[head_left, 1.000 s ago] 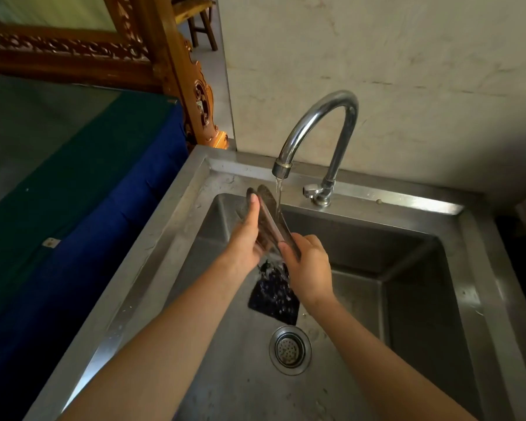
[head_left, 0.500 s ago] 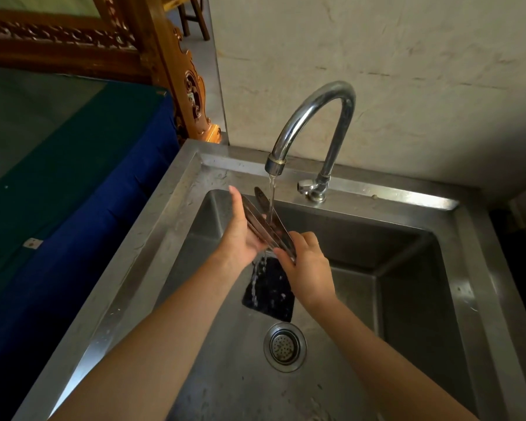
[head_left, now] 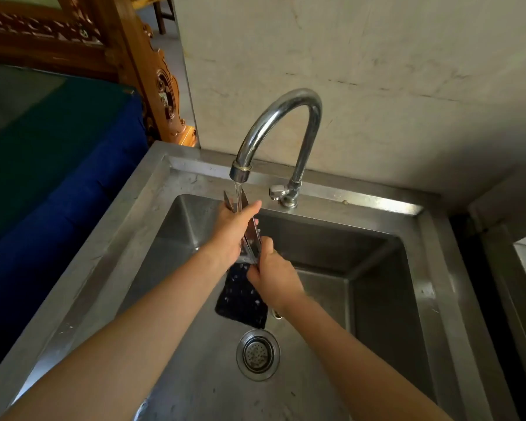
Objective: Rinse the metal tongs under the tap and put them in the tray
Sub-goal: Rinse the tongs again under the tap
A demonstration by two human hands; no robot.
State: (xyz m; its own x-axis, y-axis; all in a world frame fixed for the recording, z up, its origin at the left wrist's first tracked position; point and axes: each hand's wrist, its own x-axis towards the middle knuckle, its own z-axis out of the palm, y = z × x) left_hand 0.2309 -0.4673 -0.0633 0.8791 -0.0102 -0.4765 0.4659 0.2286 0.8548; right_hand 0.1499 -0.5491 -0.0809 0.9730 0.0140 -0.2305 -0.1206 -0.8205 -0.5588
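Over a stainless steel sink (head_left: 431,256), a person holds metal tongs (head_left: 251,235) upright under a thin stream of water from the curved tap (head_left: 283,117). The left hand (head_left: 233,235) lies flat along the tongs' upper half, fingers pressed together and thumb stretched across the metal. The right hand (head_left: 272,276) pinches the lower end between thumb and curled fingers. Both tong tips poke up beside the water, just below the spout. Beneath the hands, a dark, speckled pad (head_left: 240,302) lies on the basin floor, near the round drain (head_left: 258,354). Carved wooden furniture (head_left: 152,71) stands beyond the sink's left corner.
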